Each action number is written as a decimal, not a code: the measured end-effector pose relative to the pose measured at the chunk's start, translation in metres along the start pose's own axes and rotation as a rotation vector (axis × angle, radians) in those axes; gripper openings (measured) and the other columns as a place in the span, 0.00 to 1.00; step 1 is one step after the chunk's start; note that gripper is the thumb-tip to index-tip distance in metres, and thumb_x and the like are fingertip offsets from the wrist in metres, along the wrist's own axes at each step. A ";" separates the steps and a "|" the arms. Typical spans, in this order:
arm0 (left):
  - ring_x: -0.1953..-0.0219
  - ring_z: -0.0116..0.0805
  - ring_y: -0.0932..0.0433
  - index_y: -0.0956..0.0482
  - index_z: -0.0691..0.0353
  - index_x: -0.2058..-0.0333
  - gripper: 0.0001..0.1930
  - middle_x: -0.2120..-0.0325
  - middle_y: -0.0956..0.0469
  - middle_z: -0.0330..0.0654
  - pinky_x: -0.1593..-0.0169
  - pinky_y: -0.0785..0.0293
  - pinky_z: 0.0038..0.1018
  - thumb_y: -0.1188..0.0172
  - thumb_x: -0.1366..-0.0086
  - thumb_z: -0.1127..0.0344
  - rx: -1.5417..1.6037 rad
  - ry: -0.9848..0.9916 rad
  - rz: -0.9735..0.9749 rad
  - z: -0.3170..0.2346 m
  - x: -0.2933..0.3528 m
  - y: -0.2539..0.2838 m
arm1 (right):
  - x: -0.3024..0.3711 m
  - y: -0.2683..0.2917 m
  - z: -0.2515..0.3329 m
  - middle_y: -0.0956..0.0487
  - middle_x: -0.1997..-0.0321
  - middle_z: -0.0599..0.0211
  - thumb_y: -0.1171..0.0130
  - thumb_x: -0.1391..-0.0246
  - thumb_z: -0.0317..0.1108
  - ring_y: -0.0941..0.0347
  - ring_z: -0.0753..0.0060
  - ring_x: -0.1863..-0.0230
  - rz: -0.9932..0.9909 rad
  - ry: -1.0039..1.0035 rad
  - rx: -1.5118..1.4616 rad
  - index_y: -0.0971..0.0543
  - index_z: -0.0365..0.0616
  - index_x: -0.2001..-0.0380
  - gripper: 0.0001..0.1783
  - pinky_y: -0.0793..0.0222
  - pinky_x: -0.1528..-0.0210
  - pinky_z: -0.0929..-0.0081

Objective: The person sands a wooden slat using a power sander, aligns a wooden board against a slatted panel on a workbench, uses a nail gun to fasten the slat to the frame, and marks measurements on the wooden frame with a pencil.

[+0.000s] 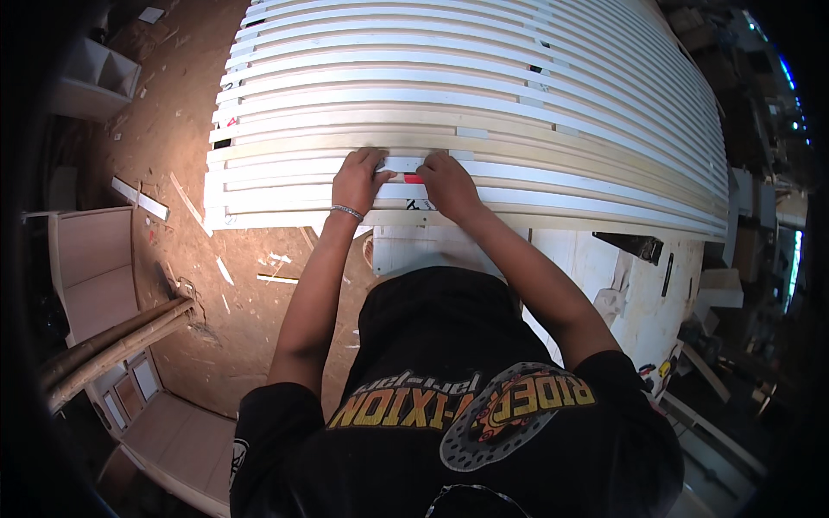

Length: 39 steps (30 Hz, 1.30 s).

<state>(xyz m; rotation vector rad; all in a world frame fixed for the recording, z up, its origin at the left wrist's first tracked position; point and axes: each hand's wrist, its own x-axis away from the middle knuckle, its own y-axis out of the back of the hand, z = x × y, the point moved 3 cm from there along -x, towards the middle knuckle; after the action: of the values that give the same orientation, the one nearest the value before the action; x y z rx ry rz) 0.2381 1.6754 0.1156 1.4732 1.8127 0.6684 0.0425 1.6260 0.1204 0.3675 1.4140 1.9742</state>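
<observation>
Long white and pale wooden slats (371,72) lie side by side in a wide panel in front of me. Near its front edge, my left hand (357,183) is closed, thumb and fingers at the left end of a short white strip (400,164). From the other side, my right hand (451,186) is closed at the strip's right end. A small red piece (414,179) shows just below the strip, next to my right fingers; its kind is unclear. Dark marks (420,205) are on a slat below. My fingertips are partly hidden.
Under the panel's front right is a white surface (682,272) with a dark hand saw (635,247) on it. Wood scraps (142,198) litter the brown floor at left. Cabinet-like boxes (95,268) and bamboo poles (121,345) stand at the left.
</observation>
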 end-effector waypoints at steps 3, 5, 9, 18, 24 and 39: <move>0.54 0.46 0.20 0.16 0.56 0.54 0.18 0.58 0.18 0.42 0.50 0.22 0.38 0.28 0.42 0.60 0.022 0.014 0.031 0.001 0.000 -0.002 | 0.021 -0.008 0.010 0.22 0.53 0.58 0.41 0.42 0.27 0.26 0.54 0.51 -0.086 -0.019 0.070 0.18 0.41 0.51 0.16 0.29 0.45 0.60; 0.54 0.46 0.20 0.16 0.56 0.53 0.18 0.58 0.18 0.42 0.50 0.22 0.38 0.28 0.42 0.60 0.014 -0.011 0.033 0.003 -0.001 -0.003 | 0.031 -0.004 0.021 0.24 0.51 0.55 0.40 0.41 0.32 0.28 0.54 0.48 -0.112 0.001 0.088 0.22 0.39 0.45 0.21 0.32 0.42 0.57; 0.53 0.45 0.20 0.16 0.55 0.53 0.19 0.57 0.18 0.40 0.50 0.21 0.38 0.28 0.43 0.60 0.002 -0.012 0.061 0.007 -0.002 -0.004 | 0.029 0.011 0.043 0.26 0.48 0.55 0.39 0.39 0.42 0.31 0.55 0.43 -0.082 0.024 0.226 0.26 0.38 0.40 0.28 0.38 0.37 0.52; 0.59 0.48 0.18 0.17 0.55 0.54 0.17 0.60 0.19 0.46 0.56 0.20 0.40 0.29 0.41 0.60 0.002 0.135 -0.049 -0.018 0.006 0.003 | 0.027 0.000 0.041 0.26 0.48 0.53 0.39 0.39 0.44 0.32 0.52 0.41 -0.008 -0.039 0.161 0.26 0.38 0.42 0.27 0.38 0.36 0.53; 0.60 0.49 0.16 0.18 0.56 0.54 0.13 0.64 0.14 0.45 0.56 0.21 0.42 0.36 0.34 0.59 0.096 0.215 0.068 -0.026 0.024 -0.015 | 0.026 0.003 0.043 0.26 0.45 0.51 0.33 0.43 0.38 0.30 0.50 0.41 -0.049 -0.049 0.130 0.24 0.37 0.41 0.29 0.36 0.36 0.54; 0.54 0.50 0.18 0.17 0.54 0.50 0.14 0.54 0.19 0.46 0.52 0.20 0.41 0.37 0.34 0.64 0.045 0.131 0.008 -0.016 -0.002 -0.009 | 0.029 0.011 0.030 0.25 0.48 0.54 0.36 0.44 0.35 0.31 0.51 0.42 -0.125 -0.041 0.000 0.22 0.38 0.45 0.24 0.37 0.37 0.51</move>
<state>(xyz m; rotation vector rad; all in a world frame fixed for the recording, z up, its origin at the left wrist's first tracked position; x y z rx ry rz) 0.2208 1.6720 0.1193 1.4973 1.9332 0.7476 0.0349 1.6650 0.1369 0.3099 1.3777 1.8559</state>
